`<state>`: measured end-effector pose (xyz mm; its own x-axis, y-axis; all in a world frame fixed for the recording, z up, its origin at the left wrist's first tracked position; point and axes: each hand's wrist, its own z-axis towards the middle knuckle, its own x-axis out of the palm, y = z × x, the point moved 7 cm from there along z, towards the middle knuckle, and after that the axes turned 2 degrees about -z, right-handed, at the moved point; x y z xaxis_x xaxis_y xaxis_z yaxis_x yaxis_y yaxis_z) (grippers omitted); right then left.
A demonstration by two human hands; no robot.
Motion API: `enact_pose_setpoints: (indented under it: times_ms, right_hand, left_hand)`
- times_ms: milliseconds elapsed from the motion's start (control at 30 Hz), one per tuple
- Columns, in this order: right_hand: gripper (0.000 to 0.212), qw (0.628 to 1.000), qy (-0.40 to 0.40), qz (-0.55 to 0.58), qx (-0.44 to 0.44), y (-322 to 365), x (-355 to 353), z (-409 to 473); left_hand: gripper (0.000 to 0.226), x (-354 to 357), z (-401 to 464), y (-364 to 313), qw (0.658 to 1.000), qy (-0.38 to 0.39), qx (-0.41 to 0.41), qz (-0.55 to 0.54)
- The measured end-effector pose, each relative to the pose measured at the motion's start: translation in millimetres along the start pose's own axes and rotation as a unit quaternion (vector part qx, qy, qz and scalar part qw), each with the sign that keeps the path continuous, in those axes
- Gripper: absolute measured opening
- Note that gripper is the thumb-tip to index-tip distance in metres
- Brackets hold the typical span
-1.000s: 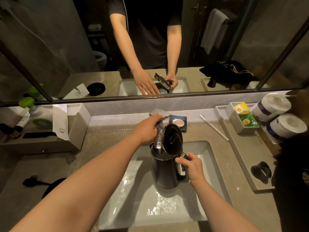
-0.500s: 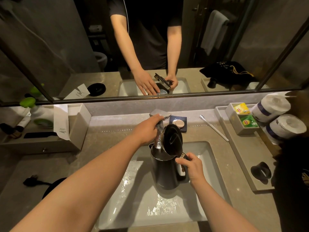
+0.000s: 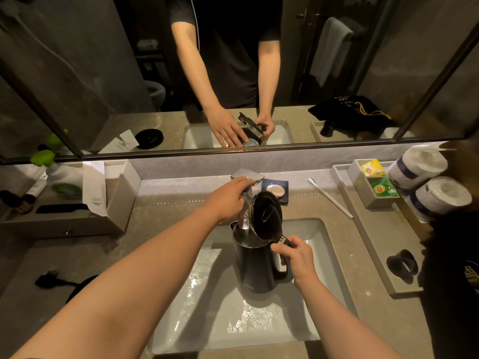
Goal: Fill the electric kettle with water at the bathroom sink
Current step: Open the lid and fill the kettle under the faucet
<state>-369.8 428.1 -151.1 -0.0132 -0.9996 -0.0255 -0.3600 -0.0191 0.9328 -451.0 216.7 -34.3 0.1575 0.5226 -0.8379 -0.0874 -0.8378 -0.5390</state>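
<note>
Wrapped around the handle, my right hand (image 3: 298, 257) grips the kettle (image 3: 255, 265) upright in the sink (image 3: 321, 301), near its back edge, lid (image 3: 267, 216) tipped open. My left hand (image 3: 228, 200) closes over the faucet lever (image 3: 247, 176), and water seems to run from the spout into the kettle's mouth. I expect the rigid body to grow heavy as it fills, and wet plastic slips, so the handle is the place to hold.

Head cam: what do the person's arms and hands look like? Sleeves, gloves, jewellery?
Left hand and right hand are both bare: no gloves, rings, watch or bands visible. Forearms are bare up to the frame edge. The mirror shows a dark short-sleeved shirt, its sleeves ending above the elbows.
</note>
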Motion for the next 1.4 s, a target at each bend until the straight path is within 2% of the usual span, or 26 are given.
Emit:
enact_pose_setpoints:
  times_ms: [933, 1167, 1300, 1367, 1400]
  right_hand:
    - [0.033, 1.0, -0.002, 0.012, -0.007, -3, -4, 0]
    - [0.034, 1.0, 0.014, 0.014, -0.009, 0, -3, -1]
    - [0.036, 1.0, 0.017, 0.013, -0.012, 2, -5, -2]
    - [0.038, 1.0, 0.018, 0.018, -0.013, 3, -6, -5]
    - [0.041, 1.0, 0.017, 0.022, -0.015, 3, -8, -6]
  left_hand:
    - [0.066, 0, -4, -2, 0.999, 0.026, -0.004, 0.021]
    - [0.065, 11, -7, -7, 0.991, 0.081, 0.046, 0.1]
    - [0.069, 8, -6, -4, 0.993, 0.094, 0.036, 0.061]
    - [0.062, 2, -8, 0, 0.996, 0.071, -0.02, -0.053]
    - [0.054, -2, -10, 1, 0.99, 0.033, -0.045, -0.128]
